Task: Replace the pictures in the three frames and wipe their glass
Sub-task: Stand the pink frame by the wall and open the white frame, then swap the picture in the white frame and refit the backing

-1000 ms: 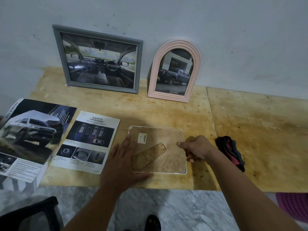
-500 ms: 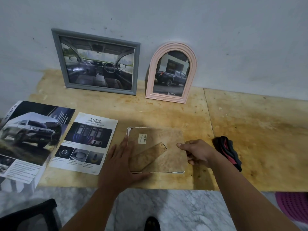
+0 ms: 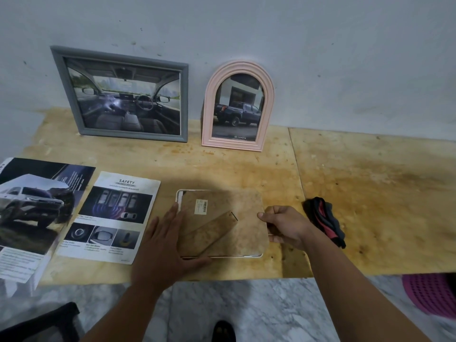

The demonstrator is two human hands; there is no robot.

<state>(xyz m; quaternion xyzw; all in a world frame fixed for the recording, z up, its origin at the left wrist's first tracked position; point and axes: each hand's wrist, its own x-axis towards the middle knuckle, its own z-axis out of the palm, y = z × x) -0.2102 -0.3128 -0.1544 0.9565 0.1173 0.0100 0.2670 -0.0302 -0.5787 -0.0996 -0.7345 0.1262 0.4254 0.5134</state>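
A white frame (image 3: pixel 182 193) lies face down near the table's front edge. Its brown backing board (image 3: pixel 237 233) with a stand flap and a barcode sticker is tilted up at the right. My left hand (image 3: pixel 165 248) lies flat with straight fingers on the frame's left side. My right hand (image 3: pixel 286 225) pinches the backing board's right edge. A grey frame (image 3: pixel 60 70) with a car-interior picture and a pink arched frame (image 3: pixel 209 95) with a pickup picture lean on the wall. A dark and red cloth (image 3: pixel 325 220) lies right of my right hand.
A SAFETY brochure page (image 3: pixel 111 218) and a larger car brochure page (image 3: pixel 34 213) lie on the left of the plywood table (image 3: pixel 370 193). A pink basket (image 3: pixel 431 294) sits on the marble floor at the right, a dark stool (image 3: pixel 42 324) at the lower left.
The backing board's right edge has come up off the white frame, hiding the frame's right rim. Both hands keep their places on the frame.
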